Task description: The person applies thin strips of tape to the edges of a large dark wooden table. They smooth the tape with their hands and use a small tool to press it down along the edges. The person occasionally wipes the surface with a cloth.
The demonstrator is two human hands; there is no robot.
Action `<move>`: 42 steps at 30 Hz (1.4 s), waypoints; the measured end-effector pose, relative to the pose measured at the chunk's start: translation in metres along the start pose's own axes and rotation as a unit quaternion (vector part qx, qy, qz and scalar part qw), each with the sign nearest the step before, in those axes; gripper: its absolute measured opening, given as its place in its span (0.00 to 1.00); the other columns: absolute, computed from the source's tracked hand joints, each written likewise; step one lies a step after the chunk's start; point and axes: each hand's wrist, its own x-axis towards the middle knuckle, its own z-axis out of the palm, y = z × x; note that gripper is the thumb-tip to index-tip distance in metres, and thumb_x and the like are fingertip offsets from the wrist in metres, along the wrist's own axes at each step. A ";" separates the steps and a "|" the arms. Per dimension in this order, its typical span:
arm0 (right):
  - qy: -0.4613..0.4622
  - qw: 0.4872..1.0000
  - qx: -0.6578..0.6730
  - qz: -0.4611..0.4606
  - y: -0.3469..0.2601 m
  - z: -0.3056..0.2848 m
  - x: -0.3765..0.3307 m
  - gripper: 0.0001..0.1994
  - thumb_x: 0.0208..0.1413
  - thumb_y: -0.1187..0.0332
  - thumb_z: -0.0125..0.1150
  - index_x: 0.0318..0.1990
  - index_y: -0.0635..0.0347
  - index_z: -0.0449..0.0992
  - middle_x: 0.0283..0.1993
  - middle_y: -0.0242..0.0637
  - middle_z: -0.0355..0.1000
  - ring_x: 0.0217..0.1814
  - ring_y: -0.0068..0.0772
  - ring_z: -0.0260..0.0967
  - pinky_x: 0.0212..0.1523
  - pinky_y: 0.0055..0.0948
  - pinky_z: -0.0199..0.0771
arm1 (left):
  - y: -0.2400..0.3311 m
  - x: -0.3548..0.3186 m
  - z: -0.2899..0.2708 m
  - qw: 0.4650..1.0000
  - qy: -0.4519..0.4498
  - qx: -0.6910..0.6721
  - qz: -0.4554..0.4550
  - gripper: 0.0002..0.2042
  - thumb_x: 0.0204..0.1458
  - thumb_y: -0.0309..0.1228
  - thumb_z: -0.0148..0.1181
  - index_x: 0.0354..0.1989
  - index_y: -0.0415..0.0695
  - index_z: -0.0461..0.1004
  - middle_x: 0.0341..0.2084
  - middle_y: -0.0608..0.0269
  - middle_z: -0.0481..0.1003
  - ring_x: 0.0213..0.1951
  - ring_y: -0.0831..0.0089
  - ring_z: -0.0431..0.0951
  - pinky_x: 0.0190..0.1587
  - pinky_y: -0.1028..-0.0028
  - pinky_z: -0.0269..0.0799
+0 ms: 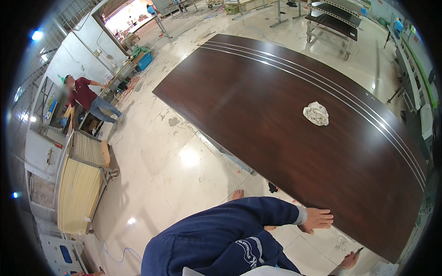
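Note:
A large dark brown wood-grain door panel (276, 119) lies flat in front of me, with three silver strips along its far side. My left hand (317, 219) rests at the panel's near edge, fingers stretched out and holding nothing. Lower down, beside the near right part of that edge, my right hand (351, 261) is closed around a small thin dark tool (359, 251). Only the tool's tip shows, so its kind cannot be made out. A crumpled white rag (316, 113) lies on the panel, beyond both hands.
A person in a dark red shirt (85, 94) stands at the left by a workbench. Nearer is a wheeled cart (83, 193) stacked with pale yellow panels. A rack with dark panels (331, 25) stands at the back right. Blue hose (117, 256) lies on the tiled floor.

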 end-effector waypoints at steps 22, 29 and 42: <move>0.058 0.924 -0.342 -0.162 -0.059 -0.017 0.047 0.25 0.68 0.72 0.46 0.70 0.41 0.71 0.57 0.49 0.79 0.61 0.52 0.76 0.62 0.46 0.76 | -0.109 -0.085 -0.064 0.930 0.044 0.191 -0.310 0.46 0.61 0.63 0.54 0.80 0.45 0.51 0.80 0.47 0.47 0.81 0.53 0.42 0.80 0.48 0.34; -0.332 0.897 -0.126 -0.264 -0.131 0.141 -0.210 0.27 0.59 0.72 0.59 0.68 0.55 0.73 0.62 0.48 0.76 0.65 0.53 0.72 0.68 0.42 0.71 | -0.113 -0.087 -0.061 0.934 0.058 0.176 -0.305 0.45 0.61 0.63 0.54 0.79 0.48 0.52 0.80 0.50 0.48 0.81 0.53 0.43 0.80 0.48 0.35; 0.055 0.919 -0.316 -0.227 -0.088 0.026 -0.020 0.28 0.64 0.79 0.44 0.69 0.46 0.73 0.64 0.45 0.77 0.62 0.45 0.78 0.63 0.39 0.76 | -0.110 -0.086 -0.062 0.931 0.066 0.169 -0.315 0.42 0.63 0.60 0.55 0.79 0.48 0.54 0.80 0.50 0.50 0.81 0.55 0.44 0.80 0.51 0.34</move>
